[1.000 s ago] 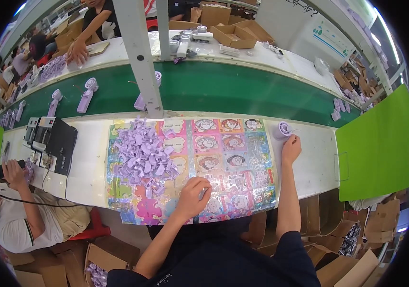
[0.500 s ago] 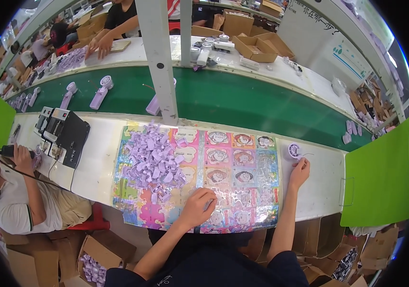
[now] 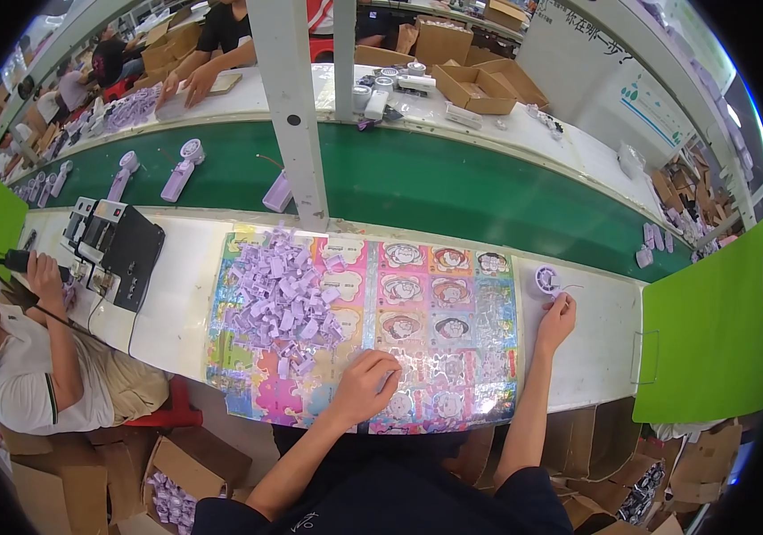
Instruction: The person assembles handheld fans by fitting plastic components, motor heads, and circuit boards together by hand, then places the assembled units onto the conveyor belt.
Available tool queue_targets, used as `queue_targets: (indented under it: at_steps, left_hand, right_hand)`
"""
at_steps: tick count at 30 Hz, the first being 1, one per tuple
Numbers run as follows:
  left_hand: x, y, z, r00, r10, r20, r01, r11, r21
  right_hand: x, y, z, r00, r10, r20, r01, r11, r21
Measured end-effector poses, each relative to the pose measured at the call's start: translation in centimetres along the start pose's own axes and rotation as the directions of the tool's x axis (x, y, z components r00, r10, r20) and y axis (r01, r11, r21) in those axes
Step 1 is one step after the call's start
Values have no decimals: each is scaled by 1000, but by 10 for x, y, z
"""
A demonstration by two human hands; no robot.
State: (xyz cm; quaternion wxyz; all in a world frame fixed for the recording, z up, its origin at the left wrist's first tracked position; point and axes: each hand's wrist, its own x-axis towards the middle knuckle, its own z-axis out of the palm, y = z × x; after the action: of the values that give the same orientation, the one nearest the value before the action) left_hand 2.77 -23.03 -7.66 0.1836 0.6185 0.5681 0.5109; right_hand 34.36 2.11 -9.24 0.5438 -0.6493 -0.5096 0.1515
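Note:
My right hand [image 3: 558, 323] is at the right end of the bench, its fingers pinched at the lower edge of a round purple fan head [image 3: 545, 280]. A thin wire sticks out to the right of the fan head. Loosely curled, my left hand [image 3: 366, 385] rests on the near part of a colourful cartoon-printed mat [image 3: 453, 379], with nothing seen in it. A heap of small purple plastic parts [image 3: 283, 294] covers the mat's left half, beyond and left of that hand.
Behind the bench runs a green conveyor belt [image 3: 453, 192] carrying purple fans [image 3: 183, 171]. A white post [image 3: 292, 116] rises at its near edge. Black machines [image 3: 118, 250] stand left, beside a seated co-worker [image 3: 38, 357]. A green panel [image 3: 707, 330] bounds the right; cardboard boxes [image 3: 199, 464] sit below.
The purple fans on the belt have shifted slightly left, one passing further behind the post. Both my hands stay nearly still. The whole view has drifted a little.

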Motion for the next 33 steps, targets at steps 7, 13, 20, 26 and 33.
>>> queue_targets:
  at_steps: [7,13,20,26,33]
  left_hand:
    - [32,-5,-19,953,195,-230,-26,813,582]
    - [24,-34,-16,986,159,-59,-86,773,629]
    - [24,-35,-18,981,176,-78,-100,813,574]
    - [24,-34,-20,981,175,-79,-101,818,566]
    - [25,-33,-20,980,184,-70,-112,814,570]
  right_hand:
    - [1,2,0,1000,-10,5,10,1000,3]
    - [0,3,-1,1000,20,5,-20,1000,-9]
    - [0,4,0,1000,25,1,-25,1000,-10]
    - [1,3,0,1000,14,9,-13,1000,-11]
    - [1,4,-1,1000,21,14,-21,1000,-6]
